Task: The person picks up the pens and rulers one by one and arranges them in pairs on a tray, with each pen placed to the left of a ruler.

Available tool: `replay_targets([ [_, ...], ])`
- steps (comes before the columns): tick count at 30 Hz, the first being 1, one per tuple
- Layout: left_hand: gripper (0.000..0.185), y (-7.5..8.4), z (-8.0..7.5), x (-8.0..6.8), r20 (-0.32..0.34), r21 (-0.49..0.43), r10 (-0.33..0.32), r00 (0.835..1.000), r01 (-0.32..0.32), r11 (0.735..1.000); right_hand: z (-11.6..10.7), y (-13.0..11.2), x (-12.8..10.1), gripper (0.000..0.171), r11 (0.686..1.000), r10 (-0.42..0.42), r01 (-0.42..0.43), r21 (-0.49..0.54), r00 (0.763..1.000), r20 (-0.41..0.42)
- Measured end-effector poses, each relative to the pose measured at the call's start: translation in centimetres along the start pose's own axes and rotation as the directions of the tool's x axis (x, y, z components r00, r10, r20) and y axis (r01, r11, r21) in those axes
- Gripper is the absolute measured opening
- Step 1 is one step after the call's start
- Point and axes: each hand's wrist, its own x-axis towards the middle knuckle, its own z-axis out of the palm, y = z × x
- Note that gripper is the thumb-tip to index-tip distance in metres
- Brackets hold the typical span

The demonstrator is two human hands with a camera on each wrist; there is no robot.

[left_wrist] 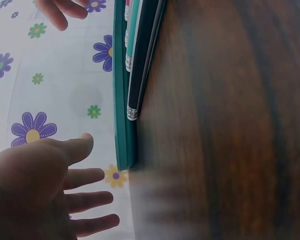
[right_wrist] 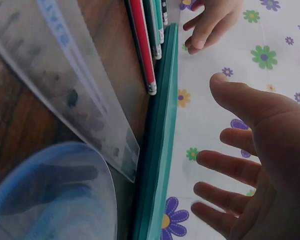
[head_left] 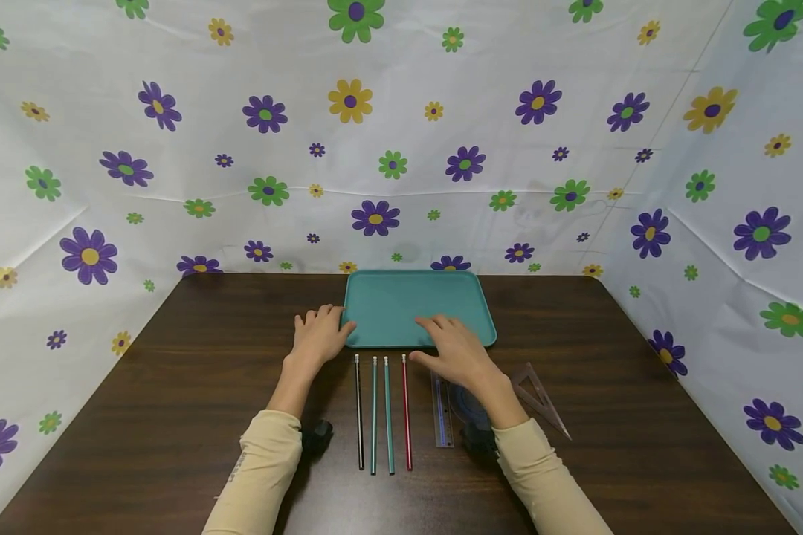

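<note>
A teal tray (head_left: 401, 297) lies flat at the back middle of the dark wooden table (head_left: 174, 416). My left hand (head_left: 319, 334) hovers with spread fingers at the tray's front left corner, thumb by the rim. My right hand (head_left: 451, 348) is spread over the tray's front edge, right of centre. Neither holds anything. In front of the tray lie a black pencil (head_left: 358, 412), two teal pencils (head_left: 381, 416) and a red pencil (head_left: 406, 412), side by side. The left wrist view shows the left hand (left_wrist: 45, 190) beside the tray edge (left_wrist: 121, 100); the right wrist view shows the right hand (right_wrist: 250, 165) above the tray (right_wrist: 160, 150).
A clear ruler (head_left: 442, 416), a blue protractor (head_left: 470, 407) and a clear set square (head_left: 538, 394) lie right of the pencils, partly under my right forearm. Flowered white sheeting (head_left: 401, 148) walls in the table at the back and both sides.
</note>
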Motion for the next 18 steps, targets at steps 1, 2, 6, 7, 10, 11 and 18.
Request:
replay_targets([
  [1, 0.059, -0.1, 0.0, 0.0, 0.006, 0.003, -0.003, 1.000, 0.003, 1.000, 0.1, -0.2, 0.0, 0.068, 1.000, -0.003, 0.003, 0.010, 1.000, 0.003],
  [2, 0.059, -0.2, 0.0, 0.0, 0.013, 0.005, -0.006, 1.000, 0.006, 1.000, 0.1, -0.3, 0.0, 0.068, 1.000, -0.005, 0.005, 0.023, 1.000, 0.007],
  [6, 0.059, -0.7, 0.1, -0.1, 0.045, -0.003, -0.022, 0.999, 0.022, 1.000, 0.3, -0.9, 0.1, 0.066, 0.999, -0.014, 0.013, 0.048, 1.000, 0.021],
  [7, 0.059, -0.8, 0.1, -0.1, 0.059, -0.008, -0.027, 0.998, 0.027, 1.000, 0.4, -1.1, 0.1, 0.065, 0.999, -0.016, 0.015, 0.051, 1.000, 0.025],
  [10, 0.058, -1.1, 0.4, -0.1, 0.096, -0.012, -0.036, 0.995, 0.037, 0.999, 0.5, -1.4, 0.2, 0.064, 0.998, -0.028, 0.027, 0.053, 0.999, 0.029],
  [11, 0.058, -1.1, 0.5, 0.0, 0.106, -0.014, -0.039, 0.994, 0.040, 0.999, 0.6, -1.5, 0.2, 0.063, 0.998, -0.031, 0.030, 0.053, 0.999, 0.031],
  [18, 0.058, -1.1, 0.5, 0.1, 0.116, -0.017, -0.046, 0.992, 0.049, 0.999, 0.6, -2.0, 0.1, 0.058, 0.997, -0.051, 0.050, 0.051, 0.998, 0.021],
])
